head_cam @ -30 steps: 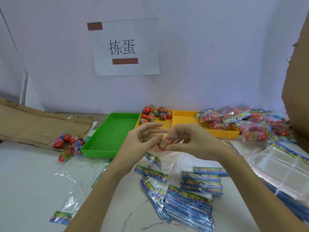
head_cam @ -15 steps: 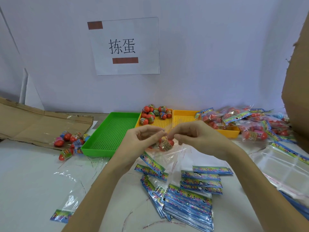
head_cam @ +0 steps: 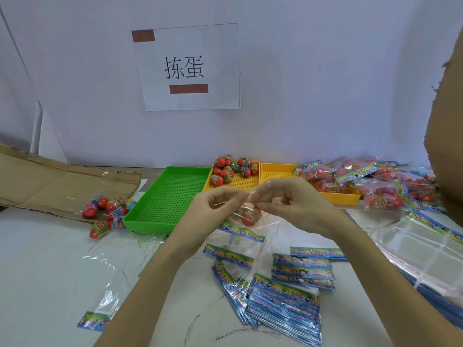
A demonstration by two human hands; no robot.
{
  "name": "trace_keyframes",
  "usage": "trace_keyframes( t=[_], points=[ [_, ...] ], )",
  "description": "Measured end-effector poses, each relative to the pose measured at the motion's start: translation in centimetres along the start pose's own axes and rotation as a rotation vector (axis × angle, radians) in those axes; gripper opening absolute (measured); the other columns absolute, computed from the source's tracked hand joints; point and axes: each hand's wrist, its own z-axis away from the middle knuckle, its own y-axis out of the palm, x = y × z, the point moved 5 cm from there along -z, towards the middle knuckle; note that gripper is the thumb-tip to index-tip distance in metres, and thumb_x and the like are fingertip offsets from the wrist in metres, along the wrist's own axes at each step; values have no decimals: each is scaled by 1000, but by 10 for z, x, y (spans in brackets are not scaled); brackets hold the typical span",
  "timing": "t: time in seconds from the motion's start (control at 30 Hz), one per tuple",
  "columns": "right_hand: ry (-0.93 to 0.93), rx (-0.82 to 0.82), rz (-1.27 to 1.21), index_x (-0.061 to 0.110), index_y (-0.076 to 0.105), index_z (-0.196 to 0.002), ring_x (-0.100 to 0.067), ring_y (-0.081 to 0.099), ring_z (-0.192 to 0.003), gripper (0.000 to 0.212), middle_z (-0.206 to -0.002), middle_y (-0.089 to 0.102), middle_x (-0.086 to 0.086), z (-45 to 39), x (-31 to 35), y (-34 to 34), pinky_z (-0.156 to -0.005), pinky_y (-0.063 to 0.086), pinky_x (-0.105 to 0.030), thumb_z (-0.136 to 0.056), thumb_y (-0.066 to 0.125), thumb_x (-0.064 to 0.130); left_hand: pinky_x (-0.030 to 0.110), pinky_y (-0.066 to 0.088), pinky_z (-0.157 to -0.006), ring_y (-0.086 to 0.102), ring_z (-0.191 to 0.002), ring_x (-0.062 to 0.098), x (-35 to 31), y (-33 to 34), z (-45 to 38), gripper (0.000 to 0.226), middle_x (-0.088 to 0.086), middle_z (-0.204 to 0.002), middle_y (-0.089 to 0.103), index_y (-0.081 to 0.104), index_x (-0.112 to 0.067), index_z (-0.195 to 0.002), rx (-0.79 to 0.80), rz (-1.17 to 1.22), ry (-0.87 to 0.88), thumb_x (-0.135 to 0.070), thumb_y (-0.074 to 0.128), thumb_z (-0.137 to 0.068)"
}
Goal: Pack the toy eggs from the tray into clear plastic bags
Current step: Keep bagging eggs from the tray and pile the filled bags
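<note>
White counter [head_cam: 50, 266] takes up most of the view, with a white wall behind it and a paper sign [head_cam: 188, 67] taped up there. Flattened cardboard [head_cam: 50, 181] lies along the back left, and another cardboard sheet [head_cam: 448, 126] stands at the right edge.

Then the trays: a green tray [head_cam: 172, 199] sits in the middle with nothing in it, touching a yellow tray [head_cam: 248, 182] that has a cluster of toy eggs [head_cam: 231, 169] at its far end. A second yellow tray [head_cam: 333, 196] sits right beside that one, and a heap of filled bags [head_cam: 375, 186] spills over it and onto the counter to the right.

Sheets of clear plastic [head_cam: 426, 249] lie front right, and a stack of flat empty bags [head_cam: 285, 304] with colourful header strips sits near the bottom, a few more scattered around it. Some loose eggs [head_cam: 107, 209] lie on the counter left of the green tray, against the cardboard.

Now the hands — both are raised above the counter in front of the trays. The left hand [head_cam: 220, 209] and right hand [head_cam: 295, 204] each pinch the top edge of a clear bag [head_cam: 246, 216], fingers curled on the plastic. The bag hangs between them with a red egg [head_cam: 249, 217] inside, its header strip dangling at the bottom.
</note>
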Motion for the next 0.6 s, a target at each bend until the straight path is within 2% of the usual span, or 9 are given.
trace_keyframes(
  t=[0.1, 0.17, 0.2, 0.33, 0.37, 0.43, 0.5, 0.6],
  points=[
    [29, -31, 27, 22, 78, -101, 5, 67, -85, 13, -98, 77, 10, -1, -2, -5, -65, 44, -17, -96, 72, 12, 21, 55, -93, 74, -110, 15, -1, 3, 2, 33, -1, -121, 77, 75, -28, -125, 159, 39, -15, -36, 77, -92],
    [48, -32, 34, 25, 78, -101, -3, 68, -99, 14, -100, 77, 11, -1, -4, -7, -75, 53, -31, -96, 72, 14, 27, 54, -103, 69, -121, 14, -1, 2, 2, 34, -5, -130, 73, 74, -29, -127, 190, 30, 0, -27, 77, -93],
    [48, -31, 47, 26, 78, -100, -3, 68, -100, 13, -100, 76, 13, -1, -4, -7, -78, 55, -33, -96, 72, 15, 27, 55, -102, 69, -119, 13, -1, 1, 1, 32, -6, -129, 74, 76, -29, -124, 173, -5, 15, -23, 77, -93],
    [22, -33, 123, 24, 77, -101, 0, 68, -98, 13, -98, 75, 15, -2, -2, -2, -80, 56, -32, -97, 71, 14, 17, 55, -76, 67, -87, 4, -1, -4, 0, 19, -12, -102, 76, 81, -27, -106, 16, -132, 60, -14, 81, -92],
    [20, -34, 132, 25, 77, -99, 0, 68, -97, 13, -97, 75, 16, -2, -2, -1, -80, 55, -30, -97, 71, 14, 19, 56, -76, 68, -86, 7, 0, -4, 0, 18, -10, -103, 77, 80, -25, -104, -11, -135, 66, -14, 83, -90],
    [16, -37, 141, 28, 76, -95, 0, 67, -97, 15, -95, 74, 17, -2, 0, 0, -81, 55, -30, -97, 70, 13, 29, 61, -80, 73, -88, 22, 2, -4, -1, 22, 0, -105, 78, 75, -21, -104, -29, -119, 58, -16, 86, -86],
    [9, -44, 148, 27, 76, -95, 0, 67, -98, 14, -95, 75, 17, -2, 2, 0, -83, 56, -33, -97, 70, 14, 30, 61, -78, 75, -89, 25, 5, -3, -1, 33, 8, -102, 78, 69, -19, -107, 2, -22, 8, -18, 88, -81],
    [4, -59, 142, 25, 77, -100, 2, 67, -100, 15, -97, 76, 19, -2, 4, 1, -82, 56, -34, -98, 69, 13, 36, 58, -97, 73, -112, 27, 9, -2, -1, 55, 3, -123, 74, 65, -25, -124, 60, 59, -45, -27, 94, -77]
  ],
)
